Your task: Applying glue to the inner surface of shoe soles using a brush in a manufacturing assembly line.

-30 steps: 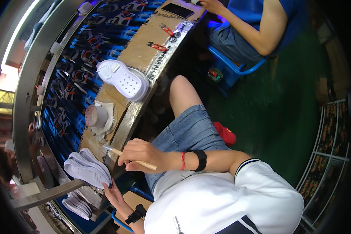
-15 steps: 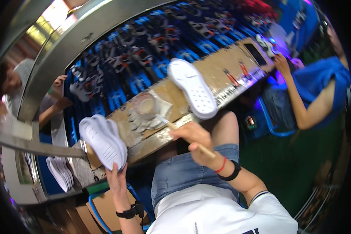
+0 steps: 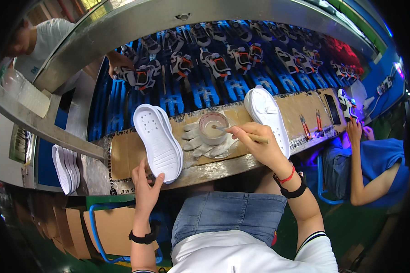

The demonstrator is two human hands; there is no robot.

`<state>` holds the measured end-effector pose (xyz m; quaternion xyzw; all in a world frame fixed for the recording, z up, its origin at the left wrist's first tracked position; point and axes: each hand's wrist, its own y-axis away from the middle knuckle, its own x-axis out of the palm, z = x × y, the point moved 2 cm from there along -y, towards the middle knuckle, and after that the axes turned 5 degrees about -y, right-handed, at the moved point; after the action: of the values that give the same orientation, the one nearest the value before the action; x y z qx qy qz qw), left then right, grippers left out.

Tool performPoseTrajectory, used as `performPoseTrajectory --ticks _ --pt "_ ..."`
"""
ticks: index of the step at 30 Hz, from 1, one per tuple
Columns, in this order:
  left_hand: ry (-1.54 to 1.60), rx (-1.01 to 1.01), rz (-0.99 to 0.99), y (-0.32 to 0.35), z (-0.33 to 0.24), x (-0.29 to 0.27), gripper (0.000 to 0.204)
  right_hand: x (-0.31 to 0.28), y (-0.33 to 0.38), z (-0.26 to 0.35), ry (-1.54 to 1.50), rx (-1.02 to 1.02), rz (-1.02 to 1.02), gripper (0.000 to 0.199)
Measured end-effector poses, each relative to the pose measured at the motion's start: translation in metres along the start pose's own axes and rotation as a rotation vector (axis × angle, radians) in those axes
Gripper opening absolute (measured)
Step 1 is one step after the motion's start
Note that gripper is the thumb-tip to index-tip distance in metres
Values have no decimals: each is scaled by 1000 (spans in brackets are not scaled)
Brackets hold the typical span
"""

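Note:
In my right hand [image 3: 257,141] I grip a brush [image 3: 258,138] with a pale wooden handle; its tip dips into a round cup [image 3: 214,128] of whitish liquid. The cup stands on a pale glove [image 3: 192,141]. My left hand [image 3: 146,184] is at the near end of a stack of white shoe soles [image 3: 156,141] lying on the bench at left. Its thumb touches the end of the soles and its other fingers are spread beside their left edge. Another white sole [image 3: 266,111] lies beyond my right hand, partly hidden by it.
Cardboard [image 3: 125,159] covers the bench. Behind it, a rack of blue holders [image 3: 205,95] carries several shoe uppers. Red-handled pliers [image 3: 305,126] and a phone [image 3: 332,103] lie at right. Further soles [image 3: 64,170] stand at left. Two people work nearby, and a metal frame post [image 3: 73,139] crosses at left.
My right hand has brought the brush tip into the cup. My left hand's fingers have spread at the end of the soles. The whole view has turned and shifted.

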<state>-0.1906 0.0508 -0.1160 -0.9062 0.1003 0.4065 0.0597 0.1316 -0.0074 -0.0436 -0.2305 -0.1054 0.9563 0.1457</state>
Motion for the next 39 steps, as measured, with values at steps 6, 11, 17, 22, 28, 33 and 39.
performPoseTrajectory --ticks 6,11,17,22,28,33,39 --pt "23 33 -8 -23 -5 -10 35 4 -10 -6 -160 221 -2 28" --pt "169 -9 5 -33 1 -9 23 9 -12 -19 -235 233 -24 32" --pt "580 -130 30 -31 -5 -20 25 6 -11 -17 -255 243 -29 27" --pt "1019 -111 105 -24 -35 -30 39 2 -9 1 -222 152 -112 19" --pt "1131 -162 266 -19 -47 -21 49 2 -1 3 -154 190 -86 18" --pt "1051 -76 139 -20 -59 -5 45 2 8 -2 -69 109 -146 17" --pt "855 61 -55 -11 -72 -4 40 8 38 45 -293 107 -202 19"
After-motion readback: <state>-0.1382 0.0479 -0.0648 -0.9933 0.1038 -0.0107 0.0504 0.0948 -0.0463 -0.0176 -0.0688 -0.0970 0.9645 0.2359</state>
